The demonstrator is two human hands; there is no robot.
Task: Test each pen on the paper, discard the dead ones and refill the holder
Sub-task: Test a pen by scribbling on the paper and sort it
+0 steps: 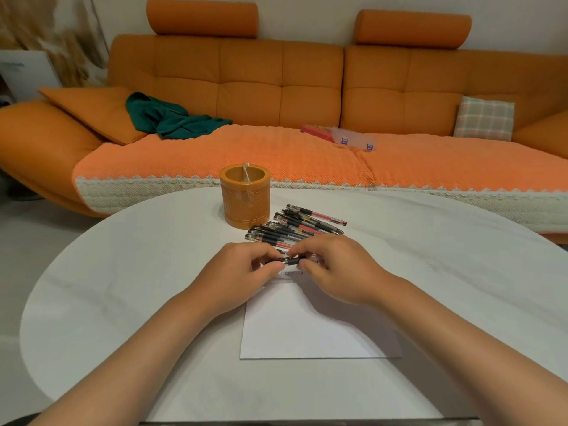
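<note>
Dried grass (46,35): 1 bunch, far left against the wall, blurred.
White board (26,72): 1, leaning below the grass; its grey writing is too blurred to read.
Sofa (276,87): 1, orange, behind the counter, with 2 roll headrests on top and an orange cover on the seat.
Green cloth (172,118): 1, crumpled on the left of the seat.
Counter (123,256): 1, white with a rounded edge, carrying all the task's things.
Holder (245,196): 1 orange-brown cylinder, upright at the far middle of the counter, just left of the pens; a pale strip crosses its mouth and clear film clings to its side.
Left hand (236,272): its grip pinches the left end of the held pen between thumb and curled fingers.
Held pen (293,260): 1, black-sleeved, lying level between the 2 hands, above the far edge of the paper.
Loose pens (295,226): roughly 10 in an overlapping row, so the exact count cannot be told; clear barrels with black sleeves, some with red ink; labels too small to read. They lie between the holder and the hands.
Paper (307,327): 1 white sheet, flat on the counter between the forearms; faint marks at its far edge, not readable.
Right hand (338,269): its grip pinches the right part of the held pen with thumb and fingertips.
Boxes: 2 on the seat, touching; 1 red (316,130) and 1 clear (353,138) with 2 blue clasps.
Plaid cushion (484,118): 1, far right on the sofa.
</note>
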